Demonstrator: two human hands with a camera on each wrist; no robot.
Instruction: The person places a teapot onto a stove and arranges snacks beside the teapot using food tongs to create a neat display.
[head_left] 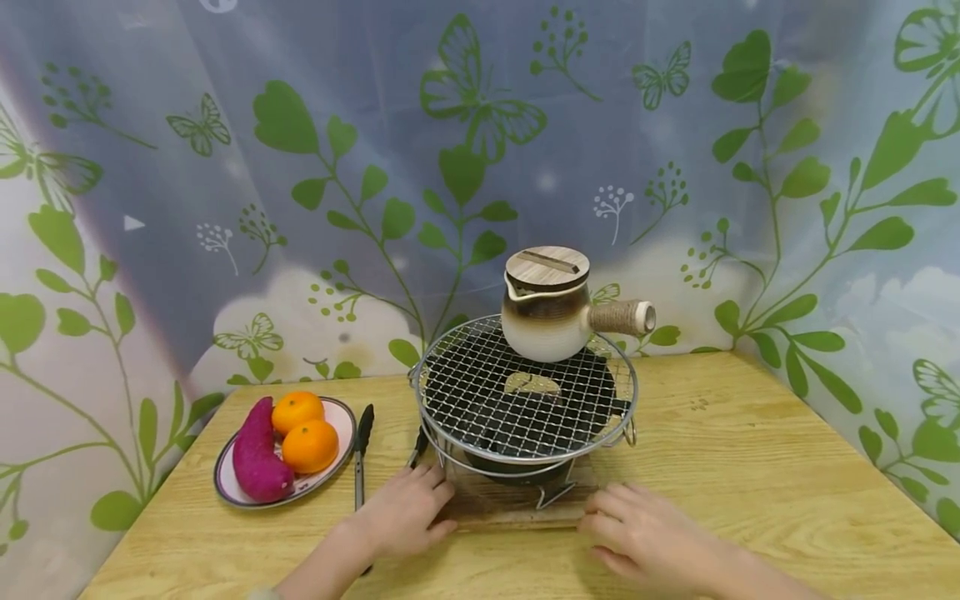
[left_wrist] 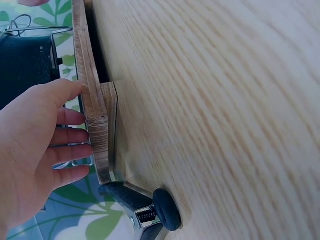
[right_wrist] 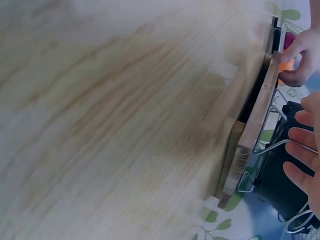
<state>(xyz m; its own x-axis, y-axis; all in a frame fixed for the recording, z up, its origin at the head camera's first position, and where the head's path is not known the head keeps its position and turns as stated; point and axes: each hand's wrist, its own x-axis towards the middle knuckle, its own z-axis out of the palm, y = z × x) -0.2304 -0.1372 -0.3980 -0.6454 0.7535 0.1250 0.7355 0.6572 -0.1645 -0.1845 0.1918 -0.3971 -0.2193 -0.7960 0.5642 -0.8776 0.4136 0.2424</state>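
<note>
A round wire-mesh grill (head_left: 465, 400) on a dark stove body stands on a wooden board (head_left: 517, 521). My left hand (head_left: 408, 510) is at the board's left end, with its thumb against the edge and the other fingers extended along it in the left wrist view. By the right end is my right hand (head_left: 637, 529); the right wrist view shows its fingers (right_wrist: 300, 175) spread and loosely bent beside the stove, holding nothing. A brown and cream side-handled teapot (head_left: 546, 333) with a wooden lid sits at the back of the mesh.
Left of the stove, an oval plate (head_left: 342, 425) carries a purple sweet potato (head_left: 258, 458) and two oranges (head_left: 310, 446). Black-tipped tongs (head_left: 360, 467) lie between plate and left hand, partly hidden by the forearm. A leaf-printed curtain (head_left: 360, 125) hangs behind the table (head_left: 750, 467).
</note>
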